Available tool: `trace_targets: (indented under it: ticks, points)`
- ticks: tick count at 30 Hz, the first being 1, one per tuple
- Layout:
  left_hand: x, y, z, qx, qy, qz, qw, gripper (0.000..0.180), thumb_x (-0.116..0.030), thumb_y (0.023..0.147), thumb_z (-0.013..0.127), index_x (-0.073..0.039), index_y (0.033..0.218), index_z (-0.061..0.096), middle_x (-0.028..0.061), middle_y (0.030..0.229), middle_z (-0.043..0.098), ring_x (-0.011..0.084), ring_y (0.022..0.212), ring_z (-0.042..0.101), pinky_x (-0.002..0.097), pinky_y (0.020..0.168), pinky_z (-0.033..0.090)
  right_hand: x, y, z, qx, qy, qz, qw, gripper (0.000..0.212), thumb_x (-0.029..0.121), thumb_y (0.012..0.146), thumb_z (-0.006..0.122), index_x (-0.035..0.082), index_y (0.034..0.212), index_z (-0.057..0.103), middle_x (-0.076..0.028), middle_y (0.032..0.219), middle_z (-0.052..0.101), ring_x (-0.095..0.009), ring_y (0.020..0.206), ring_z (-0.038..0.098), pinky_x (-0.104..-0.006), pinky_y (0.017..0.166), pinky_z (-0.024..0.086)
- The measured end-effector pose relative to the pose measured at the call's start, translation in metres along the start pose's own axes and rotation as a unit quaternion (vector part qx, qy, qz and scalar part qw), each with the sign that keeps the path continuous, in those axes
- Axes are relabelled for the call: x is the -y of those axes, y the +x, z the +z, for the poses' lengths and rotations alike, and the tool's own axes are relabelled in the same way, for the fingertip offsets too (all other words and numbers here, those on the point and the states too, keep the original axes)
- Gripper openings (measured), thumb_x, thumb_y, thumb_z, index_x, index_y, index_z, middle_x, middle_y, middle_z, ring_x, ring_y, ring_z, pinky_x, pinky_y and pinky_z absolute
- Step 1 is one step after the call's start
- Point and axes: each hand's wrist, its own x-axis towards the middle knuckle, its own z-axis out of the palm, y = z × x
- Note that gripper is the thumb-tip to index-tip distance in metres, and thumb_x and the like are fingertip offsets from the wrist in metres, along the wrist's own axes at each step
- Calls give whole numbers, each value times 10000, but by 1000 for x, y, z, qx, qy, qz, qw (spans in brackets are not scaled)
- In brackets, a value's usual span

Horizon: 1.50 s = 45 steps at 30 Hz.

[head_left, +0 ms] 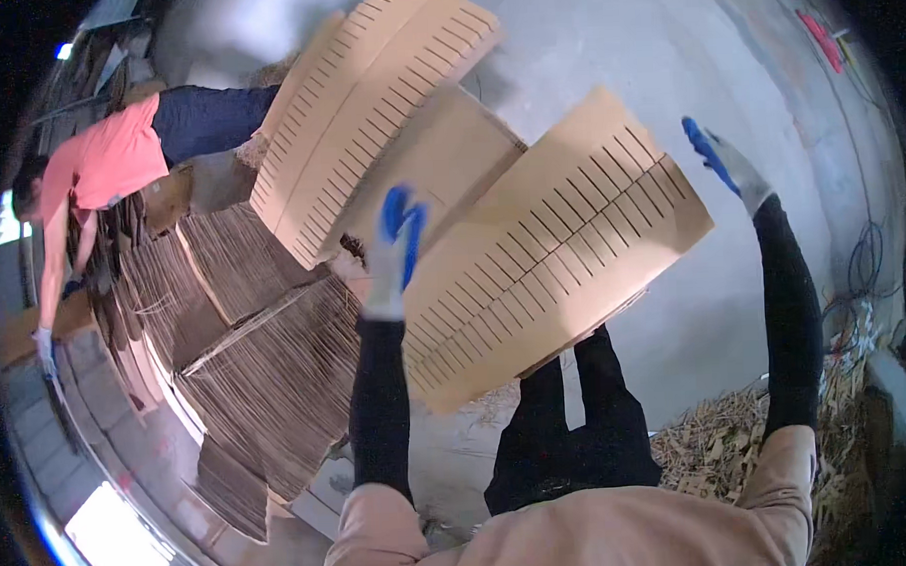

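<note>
Stretched out over the inner edge of a slotted cardboard sheet point(562, 249), my left hand point(397, 250) wears a white glove with blue fingers. It is somewhat blurred, but its fingers look extended and nothing shows in them. My right hand point(725, 164), gloved the same way, hangs in the air beyond the sheet's right end, fingers apart and holding nothing. A second slotted cardboard sheet point(382, 101) lies at the far left. Between the two sits a plain brown cardboard panel point(458, 148). Rows of dark parallel slits run along both slotted sheets.
A large stack of cardboard sheets point(260, 330) stands at left. Beyond it a co-worker point(109, 150) in a pink shirt bends over, one gloved hand low. Cardboard scraps point(718, 433) heap at lower right. Dark cables point(862, 269) lie along the right side of the grey floor point(693, 305).
</note>
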Motion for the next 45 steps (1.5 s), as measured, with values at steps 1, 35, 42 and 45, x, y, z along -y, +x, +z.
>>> trace_targets:
  ticks: [1,35,42,45]
  points:
    - [8,-30,-26,-105,-39,-33,993,405,-138,910,533,38,1266,458,118,1250,520,200,1156,488,318,997,383,-7,-4,0,19,25,41,999,685,554,898,413,56,1367,378,-57,1306,475,-189,1157,460,-333,970,357]
    - [163,-263,-87,-228,-184,-274,916,579,-365,914,513,-20,1354,365,73,1321,457,172,1209,433,300,1007,339,-34,42,34,66,161,-14,985,558,349,971,392,-8,1388,296,-97,1423,347,-160,1305,318,-280,1095,204]
    - [152,-233,-102,-246,-91,-222,939,553,-363,920,505,15,1311,407,91,1263,506,171,1149,467,288,966,359,8,41,62,30,2,-42,999,533,340,947,462,-4,1347,386,-74,1348,448,-141,1240,401,-265,1048,277]
    - [181,-225,-94,-302,-35,-208,930,524,-389,929,484,30,1243,475,103,1147,577,167,1052,516,285,923,391,10,44,66,38,-10,-29,999,540,344,940,482,-13,1336,397,-67,1347,450,-137,1241,400,-268,1047,279]
